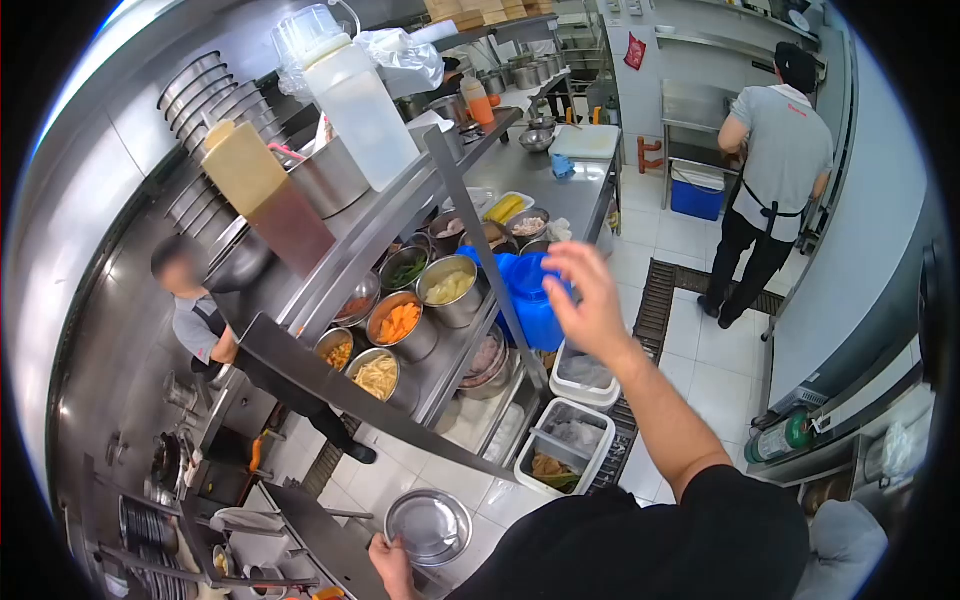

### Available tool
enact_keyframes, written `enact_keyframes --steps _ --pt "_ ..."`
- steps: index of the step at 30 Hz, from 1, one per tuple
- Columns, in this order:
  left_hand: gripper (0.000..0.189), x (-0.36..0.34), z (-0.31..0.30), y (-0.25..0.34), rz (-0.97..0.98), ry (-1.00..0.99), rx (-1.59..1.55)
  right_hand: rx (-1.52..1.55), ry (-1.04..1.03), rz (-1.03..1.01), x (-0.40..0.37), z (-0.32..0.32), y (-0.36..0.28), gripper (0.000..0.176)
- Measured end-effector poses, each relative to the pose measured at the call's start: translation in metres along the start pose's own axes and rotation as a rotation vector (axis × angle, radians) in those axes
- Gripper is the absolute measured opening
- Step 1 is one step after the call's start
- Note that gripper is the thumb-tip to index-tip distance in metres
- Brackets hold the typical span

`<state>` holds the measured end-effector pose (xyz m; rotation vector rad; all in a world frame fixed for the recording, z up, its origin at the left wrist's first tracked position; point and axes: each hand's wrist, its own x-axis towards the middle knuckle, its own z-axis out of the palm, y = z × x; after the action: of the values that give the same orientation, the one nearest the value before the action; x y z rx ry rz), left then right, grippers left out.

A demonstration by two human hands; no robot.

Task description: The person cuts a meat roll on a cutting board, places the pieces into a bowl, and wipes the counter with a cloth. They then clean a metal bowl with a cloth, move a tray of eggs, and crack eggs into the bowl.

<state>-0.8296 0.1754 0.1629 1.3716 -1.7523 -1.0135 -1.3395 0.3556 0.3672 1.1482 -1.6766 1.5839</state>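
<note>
At the bottom of the head view, my left hand grips the rim of a shallow round steel bowl, which is over the tiled floor. My right hand is raised with its fingers apart and slightly curled, holding nothing. It overlaps the edge of a blue plastic container beside the shelf. Left of that hand, several steel pots of food line the counter. Among them are a pot of pale chunks, a pot of orange pieces and a pot of pale strips.
A steel overshelf carries a large clear bottle and a two-toned sauce bottle. White tubs stand below the counter. One person works at the far right; another person stands across the counter.
</note>
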Motion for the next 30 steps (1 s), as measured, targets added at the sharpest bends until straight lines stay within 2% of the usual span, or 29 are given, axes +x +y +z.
enact_keyframes --steps 3,7,11,12,15,18,20,24,27,30 --pt "0.037 0.006 0.004 -0.006 -0.031 0.062 0.085 0.038 0.089 0.011 0.056 -0.003 0.035 0.016" --pt "0.045 -0.006 0.024 0.004 -0.058 0.138 0.209 0.051 0.077 0.027 0.115 0.016 0.124 0.011" --pt "0.045 -0.032 0.061 0.056 -0.081 0.237 0.295 0.142 0.048 0.127 0.18 0.065 0.214 0.01" --pt "0.045 -0.033 0.067 0.025 -0.104 0.288 0.241 0.162 0.027 0.096 0.201 0.084 0.24 0.011" --pt "0.046 -0.062 0.109 0.071 -0.186 0.429 0.23 0.122 -0.175 0.038 0.27 0.139 0.293 0.017" --pt "0.044 -0.087 0.137 0.108 -0.246 0.522 0.263 -0.047 -0.322 -0.125 0.342 0.2 0.325 0.025" --pt "0.042 -0.11 0.155 0.147 -0.268 0.565 0.284 -0.12 -0.479 -0.171 0.382 0.253 0.353 0.038" --pt "0.043 -0.15 0.181 0.198 -0.369 0.684 0.231 -0.252 -0.638 -0.24 0.418 0.333 0.374 0.051" --pt "0.043 -0.189 0.191 0.2 -0.4 0.757 0.27 -0.293 -0.708 -0.298 0.429 0.355 0.373 0.051" --pt "0.045 -0.224 0.202 0.192 -0.449 0.857 0.33 -0.363 -0.794 -0.252 0.432 0.353 0.36 0.046"
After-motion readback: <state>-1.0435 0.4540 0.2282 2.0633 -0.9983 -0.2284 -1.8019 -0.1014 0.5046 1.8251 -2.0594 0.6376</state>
